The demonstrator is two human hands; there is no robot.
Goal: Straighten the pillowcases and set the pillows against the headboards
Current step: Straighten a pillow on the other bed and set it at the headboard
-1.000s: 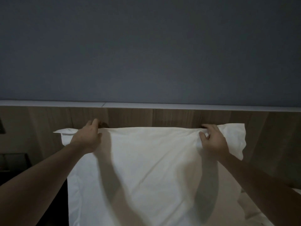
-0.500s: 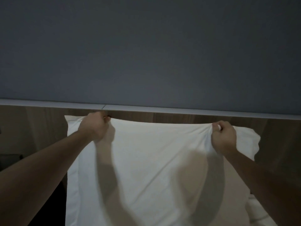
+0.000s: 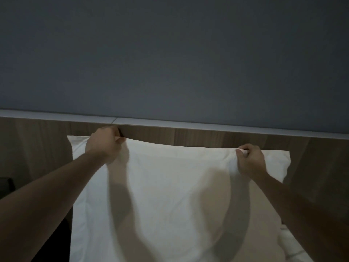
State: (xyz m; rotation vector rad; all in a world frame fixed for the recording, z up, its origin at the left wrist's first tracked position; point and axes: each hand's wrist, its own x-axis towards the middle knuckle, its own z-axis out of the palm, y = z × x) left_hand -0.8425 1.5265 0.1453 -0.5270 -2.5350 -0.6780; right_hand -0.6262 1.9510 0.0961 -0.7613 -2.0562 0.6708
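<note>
A white pillow [image 3: 170, 186] in a white pillowcase stands upright in front of the wooden headboard [image 3: 188, 137]. My left hand [image 3: 103, 144] grips its top edge near the left corner, close under the headboard's ledge. My right hand [image 3: 251, 161] pinches a bunch of the pillowcase at the top edge near the right corner. The top edge sags a little between the two hands. Both corners stick out past my hands.
A pale ledge [image 3: 207, 125] caps the headboard, with a grey wall [image 3: 170, 53] above. White bedding [image 3: 294, 248] shows at the lower right. A dark gap [image 3: 56, 242] lies left of the pillow, and a dark object [image 3: 5, 186] sits at the far left.
Both hands have closed on the pillow's top edge and lifted it higher up the headboard. The left side now sits higher than the right.
</note>
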